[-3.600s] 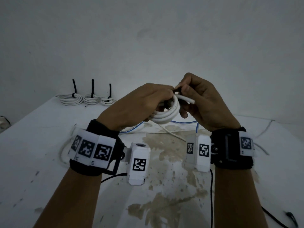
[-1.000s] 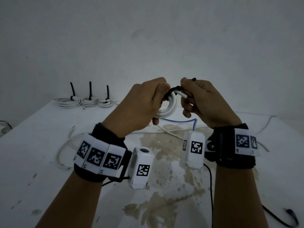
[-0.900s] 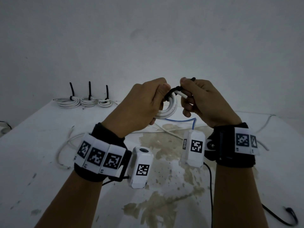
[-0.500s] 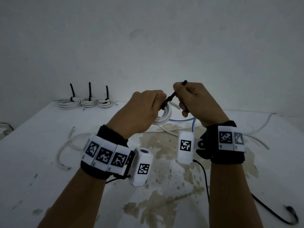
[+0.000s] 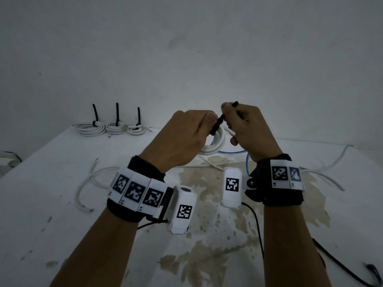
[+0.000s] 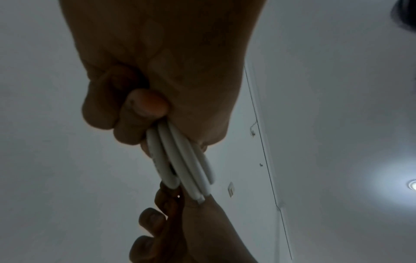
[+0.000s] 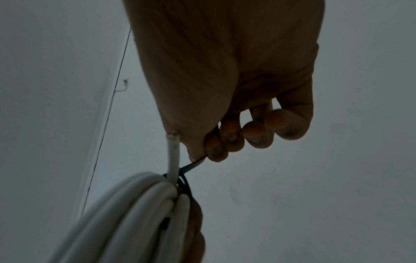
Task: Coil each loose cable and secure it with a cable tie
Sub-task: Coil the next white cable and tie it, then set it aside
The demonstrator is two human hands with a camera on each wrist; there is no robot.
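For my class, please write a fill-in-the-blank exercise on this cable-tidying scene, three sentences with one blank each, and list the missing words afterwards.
1. The left hand grips a coil of ____ cable.
2. The right hand pinches the tail of a ____ cable tie looped round that coil.
3. At the far edge of the table, ____ finished tied coils lie in a row.

Missing words: white; black; three
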